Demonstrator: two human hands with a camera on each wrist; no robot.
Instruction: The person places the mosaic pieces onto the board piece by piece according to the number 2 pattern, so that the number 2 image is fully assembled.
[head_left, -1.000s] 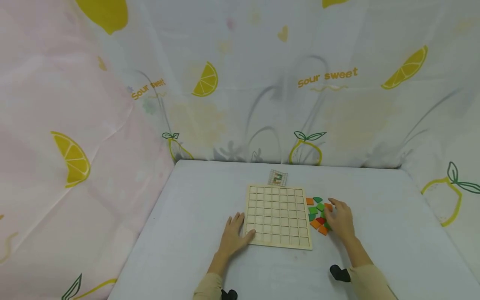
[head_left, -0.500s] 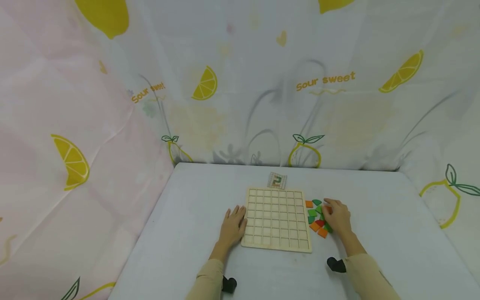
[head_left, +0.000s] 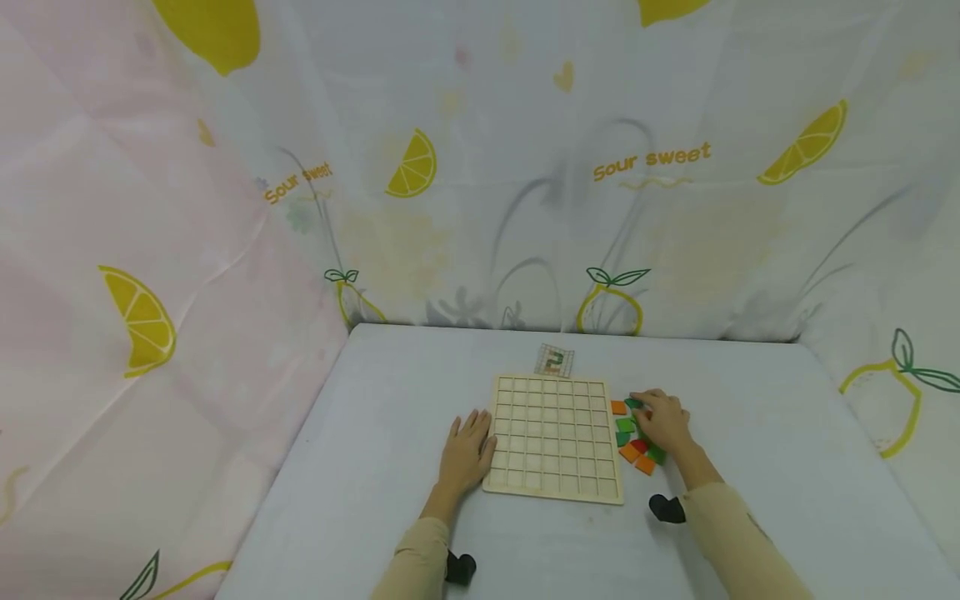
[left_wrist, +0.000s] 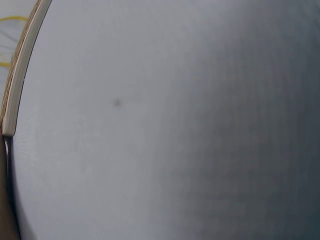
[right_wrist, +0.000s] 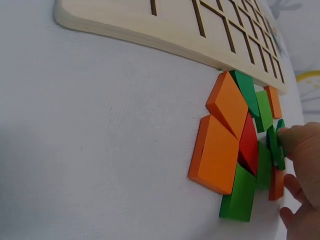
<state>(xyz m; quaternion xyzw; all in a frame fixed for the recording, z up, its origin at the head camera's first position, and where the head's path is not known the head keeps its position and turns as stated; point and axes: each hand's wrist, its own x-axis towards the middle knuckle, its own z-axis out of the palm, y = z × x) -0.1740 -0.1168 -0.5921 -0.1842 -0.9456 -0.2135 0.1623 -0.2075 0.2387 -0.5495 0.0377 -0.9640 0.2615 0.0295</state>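
A pale wooden grid board [head_left: 551,439] lies flat on the table. My left hand [head_left: 461,458] rests at its left edge, fingers extended and thumb alongside the rim; the left wrist view shows only a sliver of it beside the board's corner [left_wrist: 15,107]. Right of the board is a loose cluster of coloured wooden blocks: orange [right_wrist: 216,155], red [right_wrist: 249,144] and green [right_wrist: 238,195]. My right hand [head_left: 665,421] reaches over the far side of this cluster, thumb and fingers curled. It pinches a green block [right_wrist: 281,155] at the thumb tip; the fingers partly cover neighbouring blocks.
A small card [head_left: 554,360] printed with a grid and a coloured figure lies just beyond the board's far edge. The white table [head_left: 390,400] extends to a lemon-patterned cloth [head_left: 480,208] at the back and sides. Dark wrist-worn pieces [head_left: 667,508] sit below the hands.
My right hand has shifted left and slightly away, from an orange block to a green one. My left hand slid up along the board's edge, its thumb moving off the near corner.
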